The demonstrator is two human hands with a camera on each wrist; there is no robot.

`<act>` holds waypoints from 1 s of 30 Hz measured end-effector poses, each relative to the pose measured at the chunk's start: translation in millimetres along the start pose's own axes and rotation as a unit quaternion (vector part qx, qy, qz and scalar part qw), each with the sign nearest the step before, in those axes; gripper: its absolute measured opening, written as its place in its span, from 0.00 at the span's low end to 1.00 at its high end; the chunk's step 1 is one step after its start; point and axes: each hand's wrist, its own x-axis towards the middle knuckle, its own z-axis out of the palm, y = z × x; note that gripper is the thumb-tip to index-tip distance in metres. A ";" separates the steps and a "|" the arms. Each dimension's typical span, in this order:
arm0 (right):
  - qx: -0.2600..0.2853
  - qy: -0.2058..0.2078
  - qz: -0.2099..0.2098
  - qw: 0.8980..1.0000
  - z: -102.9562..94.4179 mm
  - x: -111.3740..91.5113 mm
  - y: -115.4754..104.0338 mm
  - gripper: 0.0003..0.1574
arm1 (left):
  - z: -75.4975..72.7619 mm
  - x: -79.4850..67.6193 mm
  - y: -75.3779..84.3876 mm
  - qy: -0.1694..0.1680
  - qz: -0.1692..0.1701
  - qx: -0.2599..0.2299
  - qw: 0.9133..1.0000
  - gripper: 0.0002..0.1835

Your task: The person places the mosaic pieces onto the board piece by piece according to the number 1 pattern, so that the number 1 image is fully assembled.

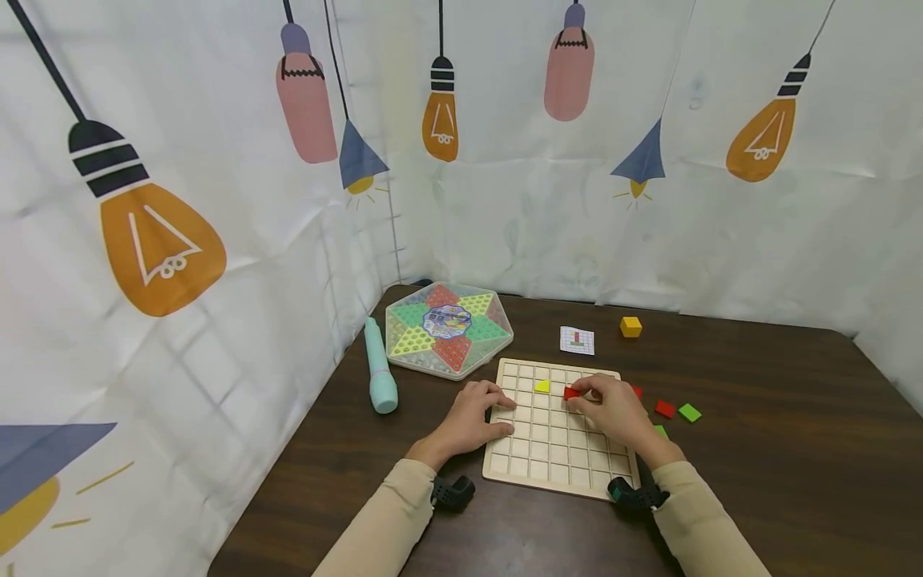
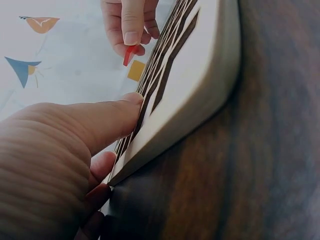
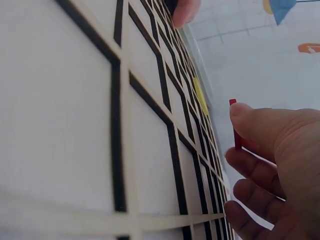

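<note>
A wooden grid board (image 1: 537,457) lies flat on the table. The left hand (image 1: 470,418) rests at its left edge with thumb and fingers spread; in the left wrist view the thumb (image 2: 112,120) lies against the board's rim. Over the upper part of the grid, the right hand (image 1: 613,409) pinches a flat red tile (image 1: 570,393) between thumb and fingertips. The right wrist view shows this red tile (image 3: 237,127) on edge, held beside the grid. A yellow tile (image 1: 542,386) sits on the grid, left of the red one.
Loose red (image 1: 665,409) and green tiles (image 1: 690,413) lie right of the board, some partly behind the right hand. Beyond the board are a pattern card (image 1: 577,340) and a yellow cube (image 1: 630,327). A hexagonal star-patterned game box (image 1: 411,312) and a turquoise microphone-shaped object (image 1: 380,369) are at left.
</note>
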 end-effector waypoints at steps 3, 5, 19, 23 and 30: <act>-0.007 0.000 -0.003 1.000 0.3 2.9 -2.0 0.14 | -0.6 -0.4 0.2 0.002 -0.002 -0.004 1.000 0.17; -0.011 -0.001 -0.002 1.000 0.8 6.0 -3.1 0.14 | -1.2 -0.5 0.3 0.002 -0.004 -0.006 1.000 0.17; -0.020 -0.002 0.000 1.000 7.1 23.9 1.0 0.14 | 1.9 1.7 -1.6 -0.005 -0.005 0.002 1.000 0.16; -0.031 -0.001 -0.009 0.999 9.9 28.6 0.6 0.13 | 1.1 2.0 -1.5 -0.007 -0.011 0.003 1.000 0.16; -0.045 -0.004 -0.016 0.999 13.2 30.8 1.9 0.13 | 0.2 1.2 -0.3 -0.008 -0.009 -0.004 1.000 0.16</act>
